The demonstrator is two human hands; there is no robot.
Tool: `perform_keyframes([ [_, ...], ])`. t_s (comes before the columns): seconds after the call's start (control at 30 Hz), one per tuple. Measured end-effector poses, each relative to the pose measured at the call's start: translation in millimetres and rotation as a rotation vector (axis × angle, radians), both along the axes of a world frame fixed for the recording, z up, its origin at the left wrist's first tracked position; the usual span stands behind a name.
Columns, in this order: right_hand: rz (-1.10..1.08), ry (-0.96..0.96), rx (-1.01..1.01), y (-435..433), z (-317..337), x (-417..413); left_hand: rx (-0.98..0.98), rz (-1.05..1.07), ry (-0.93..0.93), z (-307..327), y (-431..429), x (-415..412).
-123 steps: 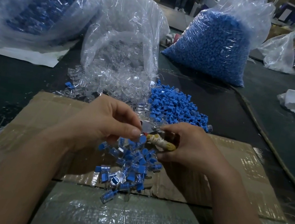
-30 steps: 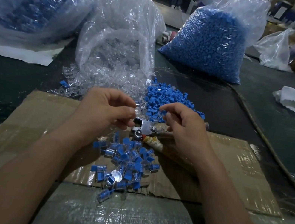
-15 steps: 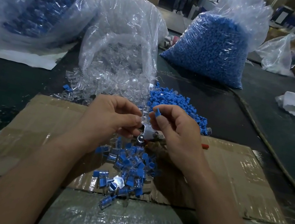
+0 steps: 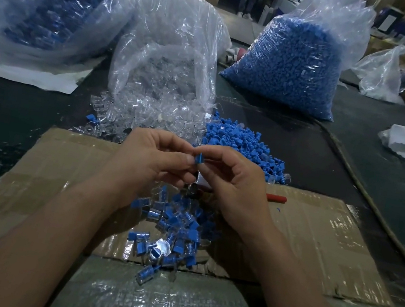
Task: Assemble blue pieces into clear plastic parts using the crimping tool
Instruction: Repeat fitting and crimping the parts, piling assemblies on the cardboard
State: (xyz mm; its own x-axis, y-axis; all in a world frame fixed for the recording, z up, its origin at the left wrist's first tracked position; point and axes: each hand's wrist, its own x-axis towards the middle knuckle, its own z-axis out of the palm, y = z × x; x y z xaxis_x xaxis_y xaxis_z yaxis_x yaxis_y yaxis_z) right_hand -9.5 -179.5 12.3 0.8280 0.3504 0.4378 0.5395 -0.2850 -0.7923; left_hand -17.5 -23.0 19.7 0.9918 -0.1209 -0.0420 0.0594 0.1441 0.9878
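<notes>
Blue piece (image 4: 199, 158): you have it up between your two hands, above the far part of the cardboard sheet (image 4: 55, 181). Your right hand (image 4: 233, 186) pinches it between thumb and forefinger, the other fingers curled under. Your left hand (image 4: 151, 160) is curled too, its thumb and forefinger tips right against the piece; whether they also grip a clear part there, I cannot tell.

Just below your hands the metal head of the crimping tool (image 4: 200, 181) shows, and its red handle end pokes out to the right of your right hand, on the cardboard. Whether your palm touches the tool is hidden.

Near you, between your forearms, lies a heap of assembled pieces (image 4: 174, 229), blue inside clear. Just beyond your hands, loose blue pieces (image 4: 241, 144) are piled to the right, and clear plastic parts (image 4: 148, 114) spill from an open bag (image 4: 171, 47) to the left. Farther right stands a full bag of blue pieces (image 4: 290, 60); far left, another bag (image 4: 52, 2) shows blue through its plastic.
</notes>
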Motion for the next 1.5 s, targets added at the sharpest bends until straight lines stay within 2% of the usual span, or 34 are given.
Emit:
perform_keyframes([
  [0.33, 0.013, 0.019, -0.005, -1.9, 1.3, -1.6, -0.02, 0.002, 0.014, -0.1, 0.0, -0.5],
  [0.73, 0.03, 0.025, 0.007, -0.7, 2.8, -2.9, 0.058, 0.027, -0.022, 0.7, -0.1, -0.7],
  [1.0, 0.004, 0.152, 0.0, -1.9, 5.5, -3.1, 0.099, 0.014, -0.059, 0.2, -1.6, -2.0],
  [1.37, 0.055, 0.157, 0.05, -3.2, 4.2, -2.9, 0.066, 0.037, -0.058, -0.2, -1.2, -0.7],
  [1.5, 0.035, 0.058, 0.032, -3.6, 2.8, -3.6, 0.068, 0.021, -0.043, -0.1, -1.7, 0.6],
])
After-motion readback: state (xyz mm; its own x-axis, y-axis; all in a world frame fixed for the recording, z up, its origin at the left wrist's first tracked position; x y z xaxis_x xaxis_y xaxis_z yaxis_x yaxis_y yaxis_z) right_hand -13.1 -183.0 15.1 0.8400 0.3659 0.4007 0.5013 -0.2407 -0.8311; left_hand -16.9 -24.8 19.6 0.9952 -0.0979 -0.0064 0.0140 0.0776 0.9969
